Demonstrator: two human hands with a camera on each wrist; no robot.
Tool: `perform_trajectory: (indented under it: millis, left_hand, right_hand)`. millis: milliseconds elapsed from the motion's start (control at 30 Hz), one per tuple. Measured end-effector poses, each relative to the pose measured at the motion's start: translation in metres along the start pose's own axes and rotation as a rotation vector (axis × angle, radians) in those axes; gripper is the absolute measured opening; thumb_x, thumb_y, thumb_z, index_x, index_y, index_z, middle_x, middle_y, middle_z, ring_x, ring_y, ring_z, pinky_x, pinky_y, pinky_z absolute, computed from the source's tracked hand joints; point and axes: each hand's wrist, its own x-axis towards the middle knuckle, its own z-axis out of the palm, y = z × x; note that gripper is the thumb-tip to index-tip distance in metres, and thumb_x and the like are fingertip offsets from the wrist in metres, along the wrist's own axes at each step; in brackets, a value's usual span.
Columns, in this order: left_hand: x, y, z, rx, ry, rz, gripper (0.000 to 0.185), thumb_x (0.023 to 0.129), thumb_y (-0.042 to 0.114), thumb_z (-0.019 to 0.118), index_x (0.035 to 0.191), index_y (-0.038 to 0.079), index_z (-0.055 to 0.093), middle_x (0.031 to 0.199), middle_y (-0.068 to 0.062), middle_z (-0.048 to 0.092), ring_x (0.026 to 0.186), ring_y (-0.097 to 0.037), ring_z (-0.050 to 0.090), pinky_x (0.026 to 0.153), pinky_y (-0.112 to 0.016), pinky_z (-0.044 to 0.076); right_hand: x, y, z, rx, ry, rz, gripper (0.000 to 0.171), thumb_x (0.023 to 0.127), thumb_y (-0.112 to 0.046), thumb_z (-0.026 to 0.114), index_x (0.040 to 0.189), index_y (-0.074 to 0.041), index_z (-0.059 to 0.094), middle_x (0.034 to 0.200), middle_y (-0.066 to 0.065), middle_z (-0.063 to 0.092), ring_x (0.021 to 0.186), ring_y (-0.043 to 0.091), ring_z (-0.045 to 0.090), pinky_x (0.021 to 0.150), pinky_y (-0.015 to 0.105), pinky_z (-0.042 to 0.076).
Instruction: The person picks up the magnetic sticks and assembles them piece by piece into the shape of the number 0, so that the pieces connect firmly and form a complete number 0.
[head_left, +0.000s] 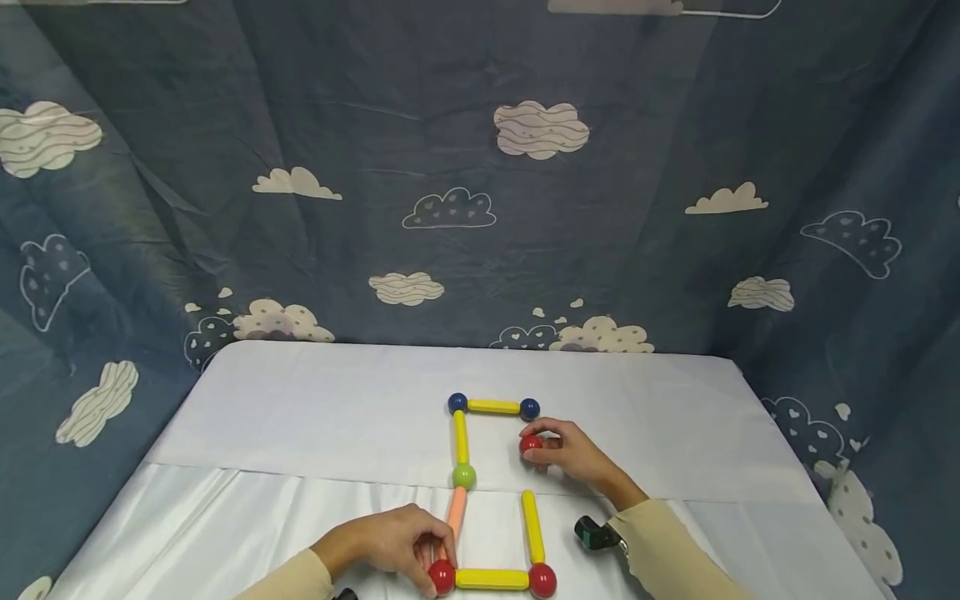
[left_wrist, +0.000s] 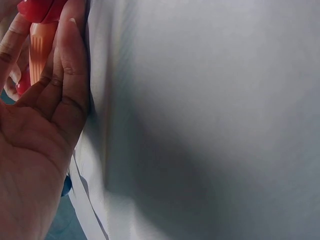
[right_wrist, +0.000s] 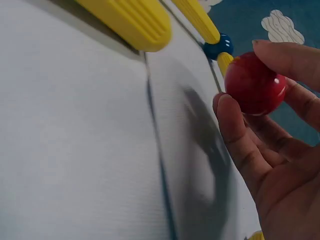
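My left hand (head_left: 401,540) is at the near left corner of a stick-and-ball figure, gripping a red ball (head_left: 442,577) between thumb and fingers. An orange stick (head_left: 457,510) runs from there to a green ball (head_left: 464,476), partly hidden by that hand. My right hand (head_left: 570,454) pinches another red ball (right_wrist: 256,84) between thumb and fingertips, off the table. This ball is above the free end of a yellow stick (head_left: 532,527) and below a blue ball (head_left: 529,408). That stick's near end meets a third red ball (head_left: 542,580).
A yellow stick (head_left: 491,579) joins the two near red balls. Another yellow stick (head_left: 461,437) links the green ball to a far blue ball (head_left: 457,403), and a further yellow stick (head_left: 493,407) spans the two blue balls. Everything lies on a white cloth (head_left: 300,417) before a cloud-patterned curtain (head_left: 450,108).
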Motion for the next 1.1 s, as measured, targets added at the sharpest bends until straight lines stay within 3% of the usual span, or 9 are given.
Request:
perform_trajectory:
  millis: [133, 400, 633, 767, 900, 1100]
  left_hand:
    - [-0.002, 0.001, -0.001, -0.01, -0.002, -0.012, 0.024, 0.075, 0.012, 0.083, 0.093, 0.018, 0.068, 0.081, 0.017, 0.059, 0.067, 0.004, 0.049, 0.063, -0.016, 0.045]
    - [-0.002, 0.001, -0.002, -0.027, -0.003, -0.009, 0.024, 0.074, 0.012, 0.083, 0.093, 0.018, 0.068, 0.083, 0.018, 0.06, 0.068, 0.004, 0.051, 0.064, -0.016, 0.046]
    - [0.0, -0.001, -0.003, -0.027, -0.008, 0.004, 0.025, 0.075, 0.012, 0.083, 0.093, 0.018, 0.068, 0.086, 0.018, 0.061, 0.071, 0.004, 0.052, 0.067, -0.016, 0.047]
    - [0.0, -0.002, -0.003, -0.028, -0.009, -0.002, 0.025, 0.074, 0.011, 0.083, 0.094, 0.018, 0.068, 0.086, 0.018, 0.061, 0.072, 0.004, 0.053, 0.068, -0.017, 0.047]
    - [0.0, -0.001, -0.001, -0.031, -0.009, -0.01, 0.025, 0.075, 0.011, 0.083, 0.094, 0.018, 0.068, 0.084, 0.017, 0.061, 0.07, 0.003, 0.052, 0.066, -0.016, 0.046]
    - [0.0, 0.001, 0.002, -0.039, -0.006, -0.026, 0.025, 0.075, 0.011, 0.082, 0.094, 0.018, 0.067, 0.082, 0.016, 0.06, 0.069, 0.003, 0.051, 0.065, -0.016, 0.046]
  right_hand:
    - [-0.004, 0.0, 0.008, -0.041, 0.04, 0.012, 0.041, 0.083, -0.011, 0.075, 0.12, -0.002, 0.06, 0.109, 0.01, 0.061, 0.08, 0.02, 0.06, 0.073, 0.03, 0.053]
    - [-0.01, -0.003, 0.019, -0.281, 0.132, 0.002, 0.035, 0.077, -0.005, 0.08, 0.108, -0.011, 0.066, 0.1, 0.003, 0.064, 0.081, 0.017, 0.056, 0.073, 0.029, 0.052]
    - [-0.016, -0.006, 0.018, -0.191, 0.081, 0.005, 0.035, 0.078, 0.002, 0.076, 0.109, -0.008, 0.062, 0.104, 0.009, 0.061, 0.072, 0.017, 0.058, 0.058, 0.028, 0.052]
    - [-0.019, -0.004, 0.015, -0.133, 0.034, -0.025, 0.027, 0.084, -0.004, 0.072, 0.11, -0.004, 0.062, 0.098, 0.008, 0.06, 0.071, 0.018, 0.059, 0.06, 0.027, 0.052]
    - [-0.021, -0.001, 0.015, -0.099, 0.041, -0.046, 0.021, 0.092, -0.01, 0.064, 0.111, -0.001, 0.064, 0.096, 0.009, 0.061, 0.073, 0.019, 0.059, 0.064, 0.027, 0.053]
    - [-0.024, 0.001, 0.019, -0.176, 0.095, -0.007, 0.036, 0.086, -0.014, 0.073, 0.119, -0.003, 0.063, 0.104, 0.008, 0.063, 0.074, 0.017, 0.058, 0.065, 0.025, 0.052]
